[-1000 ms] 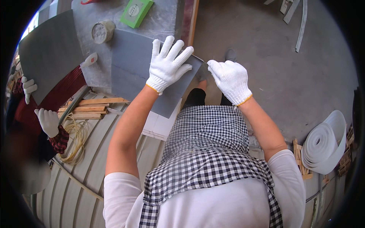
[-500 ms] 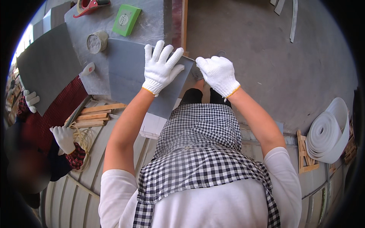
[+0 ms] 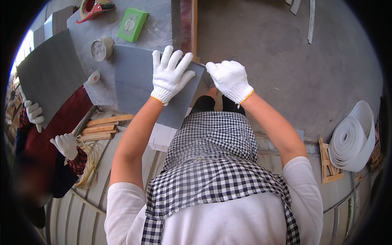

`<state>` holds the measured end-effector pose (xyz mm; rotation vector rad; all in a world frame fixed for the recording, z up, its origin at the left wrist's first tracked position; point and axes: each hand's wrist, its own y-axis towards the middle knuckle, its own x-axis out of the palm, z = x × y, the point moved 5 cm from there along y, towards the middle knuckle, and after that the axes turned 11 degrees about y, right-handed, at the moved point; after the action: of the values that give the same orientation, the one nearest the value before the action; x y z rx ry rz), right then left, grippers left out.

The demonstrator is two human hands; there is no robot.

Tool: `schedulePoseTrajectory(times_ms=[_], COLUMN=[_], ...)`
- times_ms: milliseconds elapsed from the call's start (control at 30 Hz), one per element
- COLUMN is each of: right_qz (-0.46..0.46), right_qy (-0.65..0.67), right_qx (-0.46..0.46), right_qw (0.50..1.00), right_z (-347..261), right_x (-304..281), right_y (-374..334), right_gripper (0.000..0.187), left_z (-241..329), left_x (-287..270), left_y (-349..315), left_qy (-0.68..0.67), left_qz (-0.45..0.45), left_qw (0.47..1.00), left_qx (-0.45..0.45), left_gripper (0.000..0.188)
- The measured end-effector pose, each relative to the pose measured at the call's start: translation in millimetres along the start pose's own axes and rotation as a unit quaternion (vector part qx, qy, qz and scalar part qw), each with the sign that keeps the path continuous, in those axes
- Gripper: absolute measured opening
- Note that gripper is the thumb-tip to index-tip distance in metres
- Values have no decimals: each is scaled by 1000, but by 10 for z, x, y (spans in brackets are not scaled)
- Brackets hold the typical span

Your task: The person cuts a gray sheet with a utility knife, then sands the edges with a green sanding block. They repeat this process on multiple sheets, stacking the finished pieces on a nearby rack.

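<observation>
A smooth grey panel (image 3: 132, 67) lies on the plastic-covered table, its right edge sticking out past the tabletop. My left hand (image 3: 168, 77), in a white knitted glove, rests on the panel's upper right part with fingers spread. At the panel's far right corner is my right hand (image 3: 230, 79), gloved the same way. Its fingers are curled closed and the thumb side meets the panel's edge. Whatever is inside that fist is hidden from this view.
On the table (image 3: 153, 26) stand a green box (image 3: 132, 25), a tub of pale paste (image 3: 102, 49) and a red tape dispenser (image 3: 96, 9). At left, a co-worker's gloved hand (image 3: 33, 112) touches another grey panel (image 3: 55, 75). Wooden strips (image 3: 100, 128) and a white foam roll (image 3: 347, 141) lie lower.
The whole view has shifted slightly. My left hand stays spread on the panel and my right hand stays closed at its corner. The co-worker's hands have moved a little.
</observation>
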<state>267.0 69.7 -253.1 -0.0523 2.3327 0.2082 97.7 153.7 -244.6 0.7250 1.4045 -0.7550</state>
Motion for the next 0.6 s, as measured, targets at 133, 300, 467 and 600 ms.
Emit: schedulePoseTrajectory(times_ms=[133,300,467,600], right_qz=[15,8,33,36], right_qy=[1,3,0,4], right_qx=[-4,7,14,-2], right_qw=[1000,1000,999,999], right_z=[14,62,105,94], right_x=[13,-39,50,69], right_y=[4,-100,-80,-33], right_gripper=[8,8,5,4], left_z=[-16,26,19,2], left_x=[21,-9,22,42], left_y=[-5,17,30,-18], left_qy=[5,21,2,8], left_qz=[-15,-3,-10,2], left_qw=[1000,1000,1000,1000], left_qx=[-3,15,8,5], left_gripper=[62,63,65,67])
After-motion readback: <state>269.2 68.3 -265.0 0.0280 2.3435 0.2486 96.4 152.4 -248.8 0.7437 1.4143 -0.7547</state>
